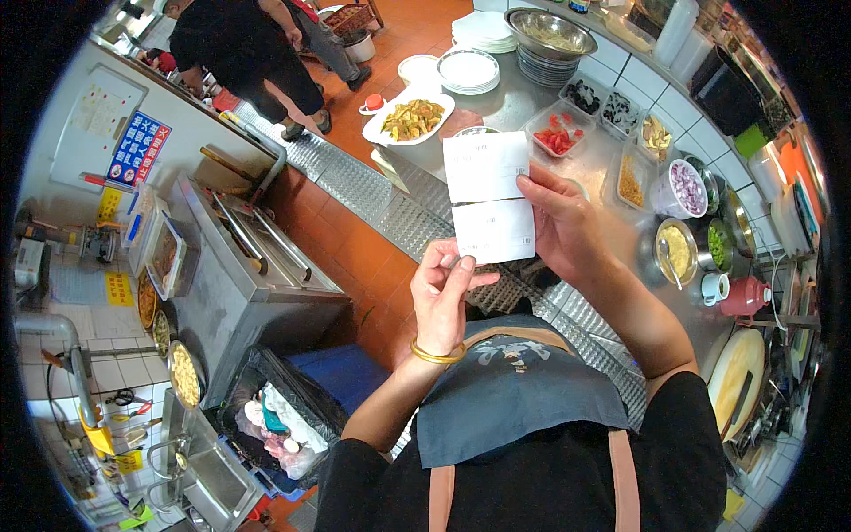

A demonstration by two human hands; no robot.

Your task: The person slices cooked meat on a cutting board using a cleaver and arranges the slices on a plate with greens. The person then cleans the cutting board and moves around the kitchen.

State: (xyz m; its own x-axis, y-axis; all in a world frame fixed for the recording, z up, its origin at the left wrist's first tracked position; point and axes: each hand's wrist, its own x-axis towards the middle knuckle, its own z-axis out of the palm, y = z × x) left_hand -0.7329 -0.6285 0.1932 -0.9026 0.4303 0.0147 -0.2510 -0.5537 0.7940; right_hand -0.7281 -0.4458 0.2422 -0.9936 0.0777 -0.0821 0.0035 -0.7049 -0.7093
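Two white paper slips with printed writing, an upper slip [486,166] and a lower slip [495,229], are held up one above the other before my chest. My left hand [442,292], with a gold bangle at the wrist, pinches the lower slip's bottom left corner between thumb and finger. My right hand [558,213] grips the slips along their right side, its thumb on the upper one. Behind them, on the steel counter, are a tub of chopped red pepper [560,135] and a white dish of cooked food [412,120].
Along the counter stand a bowl of minced garlic [678,249], a tub of diced onion [685,189] and stacked plates [469,70]. A steel cabinet [266,326] and a lined bin [286,425] are on my left. Two people [246,53] stand farther off.
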